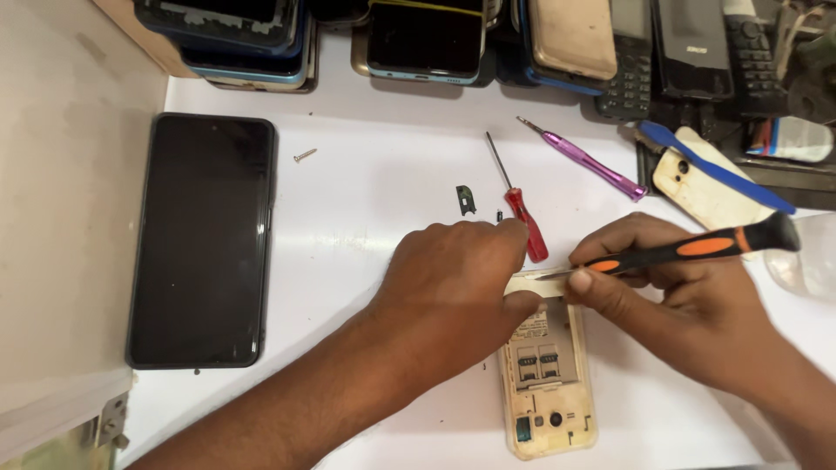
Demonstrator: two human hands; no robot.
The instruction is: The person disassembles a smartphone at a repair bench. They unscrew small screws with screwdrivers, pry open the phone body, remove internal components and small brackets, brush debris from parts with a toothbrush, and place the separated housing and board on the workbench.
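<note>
A cream-coloured phone (549, 392) lies open on its face on the white table (383, 174), its card slots and camera showing. My left hand (457, 278) presses on the phone's far end, fingers curled over its edge. My right hand (670, 296) grips a screwdriver with a black and orange handle (697, 248), its metal tip touching the phone's top edge just beside my left fingers.
A large black smartphone (205, 239) lies at the left. A red screwdriver (522, 213), a purple screwdriver (588, 161), a loose screw (304, 156) and a small black part (465, 198) lie behind my hands. Several phones (427, 39) are stacked along the back; a blue pry tool (714, 165) is at right.
</note>
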